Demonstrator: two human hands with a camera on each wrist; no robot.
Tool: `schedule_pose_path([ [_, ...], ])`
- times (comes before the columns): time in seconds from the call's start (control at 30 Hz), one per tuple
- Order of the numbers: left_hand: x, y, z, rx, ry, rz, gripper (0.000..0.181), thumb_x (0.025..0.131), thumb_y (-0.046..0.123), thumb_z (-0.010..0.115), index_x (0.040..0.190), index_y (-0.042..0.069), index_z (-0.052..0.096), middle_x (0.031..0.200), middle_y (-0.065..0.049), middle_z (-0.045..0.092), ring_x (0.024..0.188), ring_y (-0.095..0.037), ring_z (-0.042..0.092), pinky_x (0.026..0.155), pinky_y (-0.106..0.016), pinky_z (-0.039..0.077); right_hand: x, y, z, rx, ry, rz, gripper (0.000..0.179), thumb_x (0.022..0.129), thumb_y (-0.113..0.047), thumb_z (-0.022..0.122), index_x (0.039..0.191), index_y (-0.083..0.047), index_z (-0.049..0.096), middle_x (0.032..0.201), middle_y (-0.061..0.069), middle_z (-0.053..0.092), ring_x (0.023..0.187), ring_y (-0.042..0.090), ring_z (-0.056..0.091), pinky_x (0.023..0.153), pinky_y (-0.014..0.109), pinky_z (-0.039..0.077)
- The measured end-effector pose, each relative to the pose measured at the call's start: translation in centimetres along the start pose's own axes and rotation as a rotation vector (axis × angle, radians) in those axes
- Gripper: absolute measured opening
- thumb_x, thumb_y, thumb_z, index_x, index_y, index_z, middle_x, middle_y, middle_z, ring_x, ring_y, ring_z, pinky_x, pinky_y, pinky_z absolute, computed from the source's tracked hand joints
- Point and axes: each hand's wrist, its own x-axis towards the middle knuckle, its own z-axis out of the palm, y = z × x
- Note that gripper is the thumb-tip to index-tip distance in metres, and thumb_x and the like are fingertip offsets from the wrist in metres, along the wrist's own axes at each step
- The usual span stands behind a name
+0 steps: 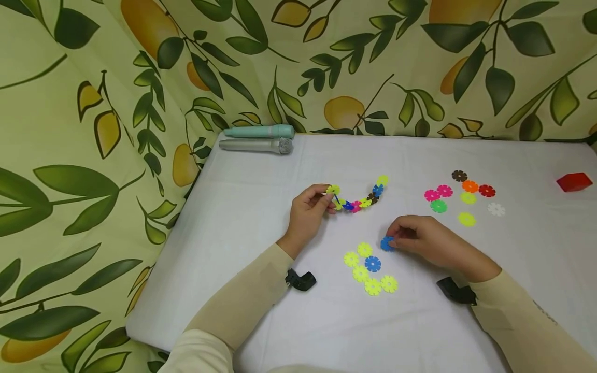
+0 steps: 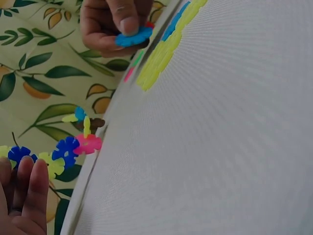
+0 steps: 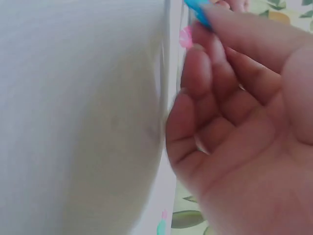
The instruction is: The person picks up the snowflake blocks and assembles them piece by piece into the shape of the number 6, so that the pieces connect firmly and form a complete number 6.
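Observation:
A curved chain of notched plastic snowflake discs [image 1: 356, 206], in yellow, dark blue, pink, brown and light blue, is pinched at its left end by my left hand [image 1: 304, 217]. The left wrist view shows the discs slotted together at differing angles, a pink disc [image 2: 88, 144] among them. Thumb and fingertips of my right hand [image 1: 426, 241] grip a single blue disc [image 1: 386, 244], held apart from the chain. In the right wrist view only part of that blue disc [image 3: 199, 11] shows at the top edge. Below it lie several yellow discs [image 1: 360, 273] around another blue disc [image 1: 372, 263].
More loose discs in mixed colours lie at the right, among them an orange disc [image 1: 470, 186] and a white disc [image 1: 496, 209]. A red block [image 1: 574, 182] sits near the right edge. Silver [image 1: 254, 145] and teal microphones [image 1: 258, 131] lie at the back left of the white table [image 1: 210, 217].

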Motion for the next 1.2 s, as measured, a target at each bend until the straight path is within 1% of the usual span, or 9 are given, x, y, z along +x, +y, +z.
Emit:
schedule_pose_path([
  [0.07,0.0,0.0,0.0,-0.019,-0.011,0.010,0.017,0.106,-0.012,0.063,0.121,-0.016,0.067,0.100,-0.028,0.067,0.083,-0.022,0.069,0.074,-0.040,0.065,0.2,-0.2,-0.1,0.000,0.040,-0.011,0.013,0.097,-0.010,0.086,0.103,-0.015,0.076,0.097,-0.004,0.068,0.090,0.022,0.061,0.077,0.024,0.056],
  [0.2,0.0,0.0,0.0,-0.030,-0.024,0.039,0.016,0.107,-0.012,0.061,0.120,-0.018,0.067,0.107,-0.027,0.068,0.085,-0.027,0.069,0.074,-0.040,0.065,0.9,-0.9,-0.2,0.020,0.114,-0.048,0.014,0.096,-0.008,0.086,0.097,-0.014,0.073,0.091,-0.001,0.066,0.084,0.024,0.061,0.072,0.025,0.054],
  [0.3,-0.1,-0.1,0.0,-0.020,-0.030,0.064,0.015,0.107,-0.012,0.060,0.119,-0.018,0.067,0.115,-0.025,0.068,0.086,-0.028,0.069,0.074,-0.039,0.064,1.7,-1.6,-0.3,0.045,0.155,-0.030,0.013,0.097,-0.010,0.085,0.097,-0.012,0.073,0.089,0.001,0.065,0.083,0.025,0.060,0.069,0.026,0.053],
  [0.47,-0.2,-0.1,-0.1,0.000,-0.041,0.107,0.014,0.106,-0.013,0.061,0.116,-0.018,0.069,0.123,-0.023,0.068,0.086,-0.027,0.070,0.074,-0.040,0.065,3.3,-3.3,-0.5,0.184,0.212,-0.001,0.008,0.104,-0.011,0.078,0.104,-0.003,0.074,0.094,0.010,0.072,0.085,0.030,0.066,0.073,0.027,0.057],
  [0.57,-0.2,0.0,0.0,0.007,-0.041,0.129,0.012,0.105,-0.013,0.064,0.113,-0.017,0.071,0.122,-0.024,0.070,0.085,-0.028,0.071,0.073,-0.041,0.065,4.3,-4.4,-0.6,0.288,0.243,0.015,0.015,0.108,-0.014,0.074,0.107,0.001,0.072,0.097,0.015,0.073,0.088,0.029,0.069,0.079,0.030,0.060],
  [0.7,-0.1,0.0,0.1,0.019,-0.039,0.163,0.010,0.102,-0.014,0.068,0.109,-0.015,0.074,0.119,-0.023,0.073,0.085,-0.029,0.071,0.072,-0.044,0.065,5.8,-5.7,-0.5,0.371,0.278,0.046,0.023,0.110,-0.020,0.071,0.107,0.002,0.071,0.096,0.016,0.072,0.086,0.027,0.067,0.079,0.031,0.061],
  [0.87,-0.1,0.1,0.1,0.058,-0.046,0.203,0.008,0.101,-0.015,0.070,0.106,-0.013,0.076,0.116,-0.021,0.075,0.085,-0.030,0.071,0.071,-0.045,0.064,7.2,-6.6,-0.2,0.413,0.284,0.052,0.025,0.111,-0.018,0.068,0.103,0.006,0.067,0.093,0.017,0.069,0.082,0.027,0.062,0.074,0.032,0.058],
  [1.0,-0.1,0.2,0.2,0.079,-0.047,0.220,0.007,0.101,-0.015,0.070,0.105,-0.013,0.076,0.115,-0.020,0.075,0.084,-0.033,0.071,0.071,-0.047,0.064,7.6,-6.9,-0.2,0.387,0.259,0.067,0.025,0.110,-0.017,0.067,0.102,0.007,0.066,0.091,0.015,0.067,0.081,0.027,0.060,0.073,0.033,0.057],
  [1.2,-0.1,0.4,0.2,0.096,-0.047,0.232,0.008,0.101,-0.015,0.070,0.104,-0.012,0.076,0.114,-0.021,0.075,0.083,-0.037,0.071,0.070,-0.051,0.064,7.9,-7.0,-0.6,0.339,0.188,0.079,0.026,0.109,-0.019,0.068,0.102,0.006,0.068,0.087,0.013,0.067,0.080,0.026,0.059,0.069,0.034,0.052],
])
